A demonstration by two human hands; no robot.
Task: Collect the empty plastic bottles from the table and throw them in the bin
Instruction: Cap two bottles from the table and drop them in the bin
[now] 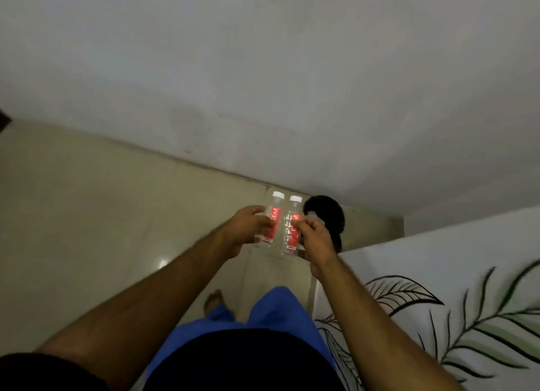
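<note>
Two clear plastic bottles with white caps and red labels are held upright side by side in front of me. My left hand (247, 230) grips the left bottle (273, 218). My right hand (317, 238) grips the right bottle (292, 227), and a third clear bottle (314, 215) seems to show behind its fingers. A black bin (328, 212) stands on the floor in the corner just beyond and right of the bottles, partly hidden by my right hand.
A grey wall (263, 84) fills the upper view. Beige floor tiles (87, 215) spread to the left. A white surface with a leaf pattern (453, 303) runs along the right. My blue trousers and a bare foot (213, 298) are below.
</note>
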